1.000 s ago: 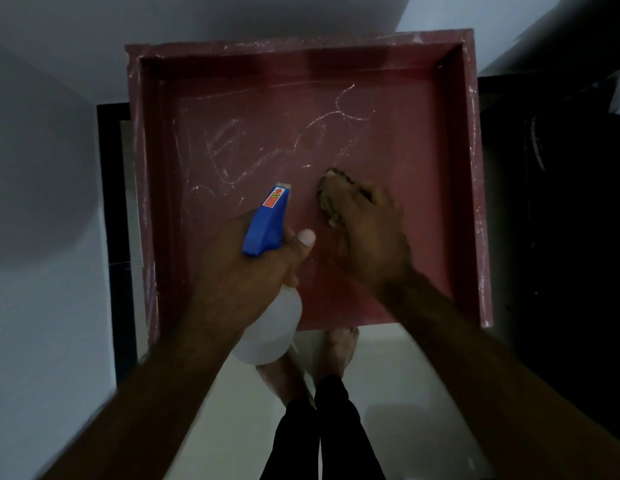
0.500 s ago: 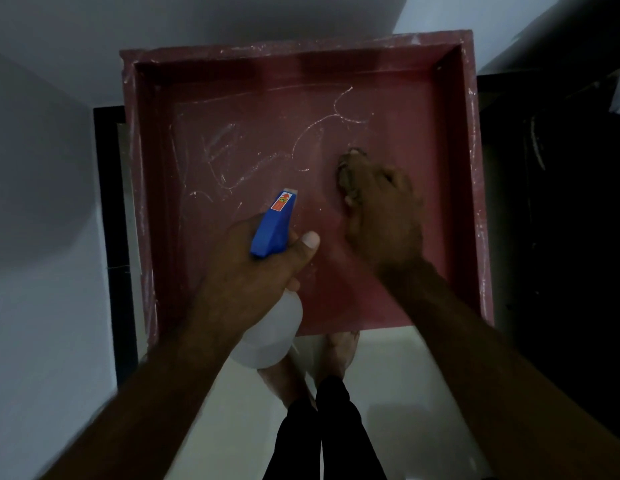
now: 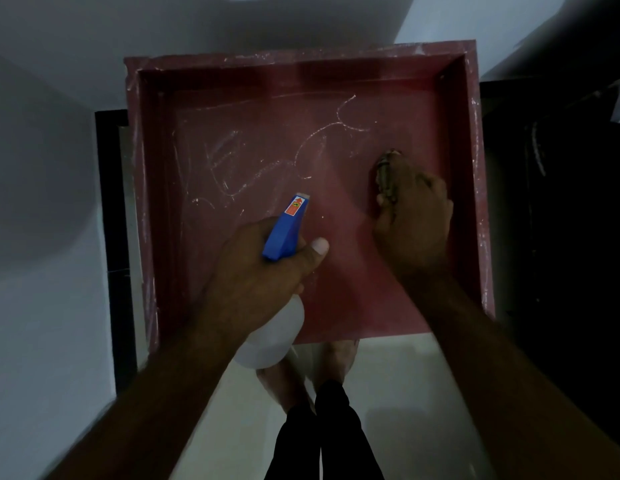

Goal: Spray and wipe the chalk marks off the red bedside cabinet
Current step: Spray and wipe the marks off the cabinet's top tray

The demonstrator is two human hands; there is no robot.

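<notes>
Task partly done: the red bedside cabinet, directly below, looks wiped at right; chalk marks cover left and centre; left hand grips the spray bottle; right hand clutches a cloth against the panel.

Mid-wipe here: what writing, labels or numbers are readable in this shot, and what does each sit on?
Sticker on the spray bottle, near the nozzle: orange-red with a small dark mark; print too small to read.
Chalk marks on the red cabinet: loose scribbles; one shape looks roughly like an "E", no readable word.
Nothing else legible is in view.
</notes>
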